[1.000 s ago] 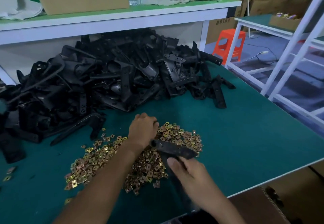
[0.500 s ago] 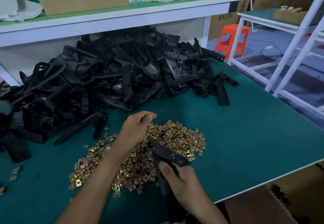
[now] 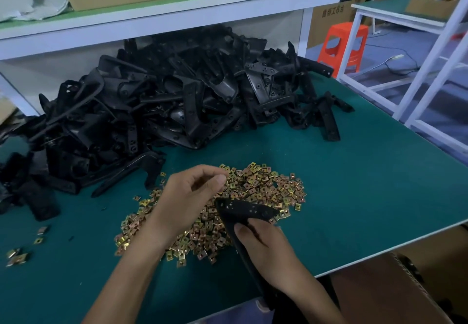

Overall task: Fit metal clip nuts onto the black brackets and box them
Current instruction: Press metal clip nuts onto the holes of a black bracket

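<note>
My right hand point(image 3: 268, 250) grips a long black bracket point(image 3: 248, 209) by its shaft. The bracket's flat perforated end lies over a pile of brass-coloured clip nuts point(image 3: 263, 189) on the green table point(image 3: 367, 192). My left hand point(image 3: 190, 194) hovers over the left side of that pile. Its fingers are curled, with thumb and forefinger pinched together as if on a clip nut, which is mostly hidden. A big heap of black brackets point(image 3: 177, 100) fills the back of the table.
A few stray clip nuts point(image 3: 17, 256) lie at the far left. An open cardboard box point(image 3: 385, 296) stands below the table's front right edge. A white shelf point(image 3: 177, 17) overhangs the heap. An orange stool point(image 3: 342, 42) and white frames stand to the right.
My left hand has lifted out of the nut pile with its fingers pinched. My right hand has swung the bracket so that its shaft points toward me.
</note>
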Motion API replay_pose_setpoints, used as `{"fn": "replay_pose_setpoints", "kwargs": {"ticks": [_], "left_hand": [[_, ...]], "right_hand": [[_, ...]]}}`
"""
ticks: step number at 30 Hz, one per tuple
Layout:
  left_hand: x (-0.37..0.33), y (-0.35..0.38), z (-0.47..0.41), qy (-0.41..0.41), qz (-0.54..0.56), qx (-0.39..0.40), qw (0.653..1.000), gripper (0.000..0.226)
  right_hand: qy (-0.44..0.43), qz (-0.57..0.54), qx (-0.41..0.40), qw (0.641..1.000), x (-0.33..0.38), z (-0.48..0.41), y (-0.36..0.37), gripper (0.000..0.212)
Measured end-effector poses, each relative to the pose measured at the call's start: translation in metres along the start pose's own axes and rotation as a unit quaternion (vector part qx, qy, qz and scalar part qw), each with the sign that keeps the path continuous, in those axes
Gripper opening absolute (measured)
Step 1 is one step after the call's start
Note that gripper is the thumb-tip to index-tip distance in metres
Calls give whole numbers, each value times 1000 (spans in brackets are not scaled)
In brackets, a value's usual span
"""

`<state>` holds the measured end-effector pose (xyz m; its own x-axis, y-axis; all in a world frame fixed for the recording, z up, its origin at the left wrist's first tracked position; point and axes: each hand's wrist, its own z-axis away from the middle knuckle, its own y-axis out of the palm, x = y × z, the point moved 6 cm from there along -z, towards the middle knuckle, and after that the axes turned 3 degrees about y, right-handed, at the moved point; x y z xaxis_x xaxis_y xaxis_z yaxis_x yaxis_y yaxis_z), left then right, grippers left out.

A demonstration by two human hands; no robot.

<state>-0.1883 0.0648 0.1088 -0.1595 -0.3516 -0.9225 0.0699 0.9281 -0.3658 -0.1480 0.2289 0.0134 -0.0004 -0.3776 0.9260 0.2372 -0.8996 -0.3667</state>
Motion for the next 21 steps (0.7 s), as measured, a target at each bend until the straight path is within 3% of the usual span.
{"fn": "replay_pose_setpoints", "kwargs": {"ticks": [3, 9, 15, 21], "left_hand": [[0, -3, 1, 10, -30, 31, 999, 27], [5, -6, -4, 22, -129, 16, 991, 8], [4, -4, -3, 15, -139, 10, 990, 8], [6, 0, -2, 15, -120, 67, 990, 18]], "right_hand": [[-10, 39, -6, 999, 0, -1, 1, 45], [-28, 84, -5, 996, -4, -4, 4, 33], [-32, 95, 0, 995, -5, -5, 4, 33], [-21, 88, 12, 996, -6, -6, 5, 38]]}}
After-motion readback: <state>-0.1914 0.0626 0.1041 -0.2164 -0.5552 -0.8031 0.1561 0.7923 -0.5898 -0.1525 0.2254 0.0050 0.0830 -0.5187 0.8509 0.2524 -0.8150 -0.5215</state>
